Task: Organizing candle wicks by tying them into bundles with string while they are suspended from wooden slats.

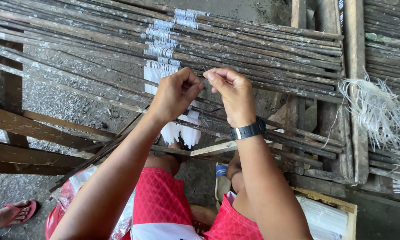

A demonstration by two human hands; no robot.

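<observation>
Hands [204, 89] pinch together, hiding whatever they grip above sticks [253, 49].

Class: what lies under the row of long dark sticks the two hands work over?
Under the long dark sticks: grey concrete floor, brown wooden beams, white hanging strips. The hands cover the rest.

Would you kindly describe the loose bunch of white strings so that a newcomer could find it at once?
Start from the wide rack of long dark sticks that fills the top of the view and follow it to its right end, past the upright wooden post. There hangs the bunch of white strings. Unlike the neat white windings on the sticks, it is a loose, tangled tuft.
</observation>
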